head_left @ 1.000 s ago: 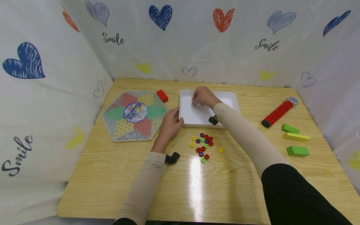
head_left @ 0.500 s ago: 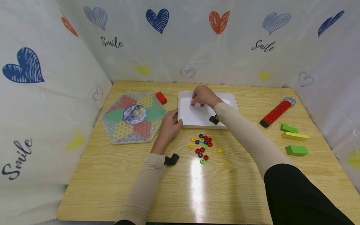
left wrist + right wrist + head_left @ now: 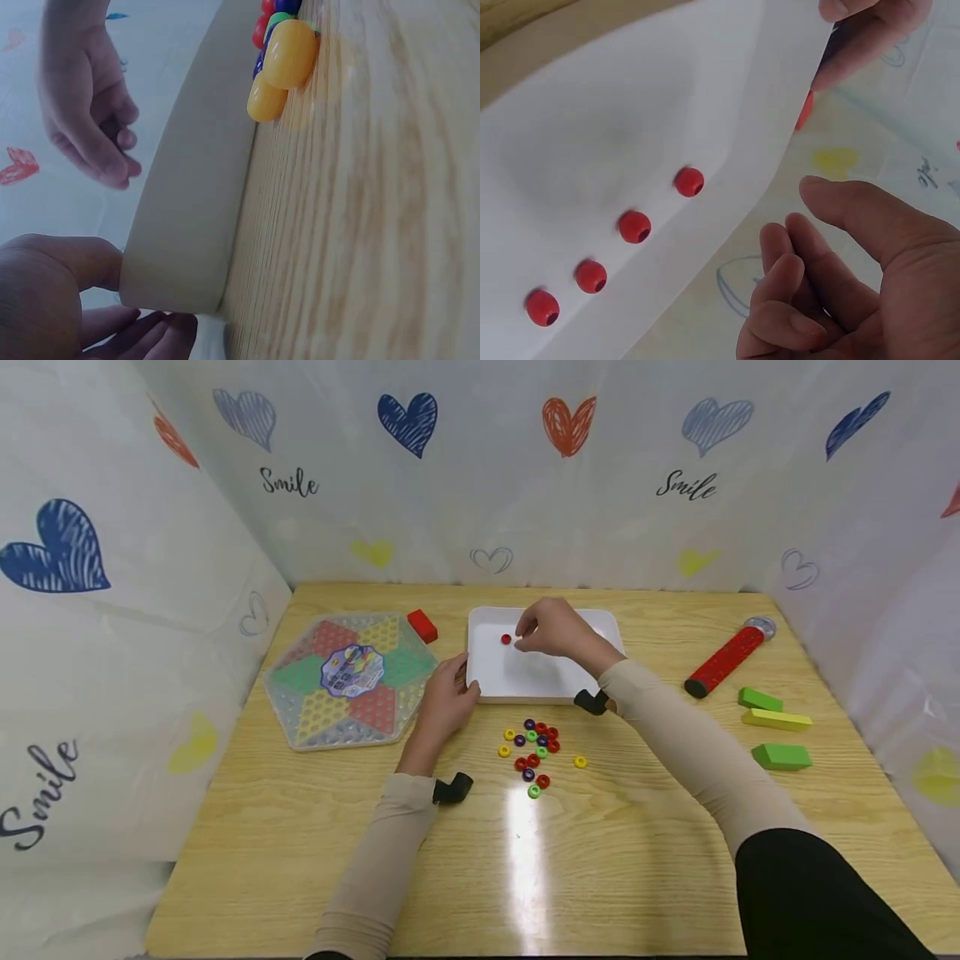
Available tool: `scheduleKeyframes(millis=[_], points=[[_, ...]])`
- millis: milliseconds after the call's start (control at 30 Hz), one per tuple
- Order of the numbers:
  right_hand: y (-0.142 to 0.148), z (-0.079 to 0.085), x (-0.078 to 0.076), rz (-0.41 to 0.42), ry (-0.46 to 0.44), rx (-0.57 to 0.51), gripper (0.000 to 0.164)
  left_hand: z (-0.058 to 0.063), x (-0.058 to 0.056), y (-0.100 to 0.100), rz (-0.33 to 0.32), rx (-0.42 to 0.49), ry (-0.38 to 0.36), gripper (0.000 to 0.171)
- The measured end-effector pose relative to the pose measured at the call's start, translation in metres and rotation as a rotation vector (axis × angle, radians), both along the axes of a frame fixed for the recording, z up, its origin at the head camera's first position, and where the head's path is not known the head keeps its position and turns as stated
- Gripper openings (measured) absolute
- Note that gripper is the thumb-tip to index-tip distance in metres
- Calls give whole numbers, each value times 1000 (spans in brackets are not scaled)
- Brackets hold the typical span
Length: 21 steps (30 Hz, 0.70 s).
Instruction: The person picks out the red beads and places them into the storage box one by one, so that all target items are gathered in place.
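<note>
My left hand grips the near left corner of a white tray, its thumb against the side wall in the left wrist view. Above the tray hovers my right hand; the right wrist view shows its thumb apart from the curled fingers, with nothing between them. Several red beads stand in a row along the tray's far side. In the head view one red bead shows left of the right fingertips, and the right hand hides the others.
Loose yellow, green and purple beads lie with red ones in front of the tray. To the left are a hexagonal game board and a red block. A red tube and green and yellow blocks are at right.
My right hand has let go of a red bead at the tray's far left and drawn back up and to the right. The left hand stays on the tray. The head view has tilted slightly.
</note>
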State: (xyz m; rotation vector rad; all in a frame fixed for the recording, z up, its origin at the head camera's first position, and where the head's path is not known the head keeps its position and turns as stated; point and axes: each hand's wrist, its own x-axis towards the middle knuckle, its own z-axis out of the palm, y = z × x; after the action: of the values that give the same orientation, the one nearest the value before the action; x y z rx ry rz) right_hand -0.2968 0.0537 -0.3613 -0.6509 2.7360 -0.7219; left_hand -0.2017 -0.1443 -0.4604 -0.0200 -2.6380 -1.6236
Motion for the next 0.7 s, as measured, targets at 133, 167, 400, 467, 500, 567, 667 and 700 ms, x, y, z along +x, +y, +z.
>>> scheduleKeyframes(millis=[133, 167, 400, 467, 500, 567, 667, 700], points=[[13, 0, 14, 2, 5, -19, 16, 1, 0, 1, 4, -11, 4, 58], [16, 0, 17, 7, 7, -21, 16, 1, 1, 2, 6, -14, 3, 58], [33, 3, 38, 19, 32, -79, 12, 2, 3, 3, 21, -24, -9, 58], [35, 5, 44, 17, 37, -90, 11, 2, 3, 3, 24, -26, -6, 58], [37, 5, 47, 15, 39, -92, 11, 2, 4, 3, 26, -26, -7, 57], [40, 3, 52, 17, 40, -92, 11, 1, 4, 4, 27, -30, -8, 57], [47, -2, 61, 21, 54, -85, 10, 1, 4, 5, 21, -34, -7, 57], [50, -4, 64, 24, 60, -82, 10, 2, 3, 6, 17, -37, -5, 56]])
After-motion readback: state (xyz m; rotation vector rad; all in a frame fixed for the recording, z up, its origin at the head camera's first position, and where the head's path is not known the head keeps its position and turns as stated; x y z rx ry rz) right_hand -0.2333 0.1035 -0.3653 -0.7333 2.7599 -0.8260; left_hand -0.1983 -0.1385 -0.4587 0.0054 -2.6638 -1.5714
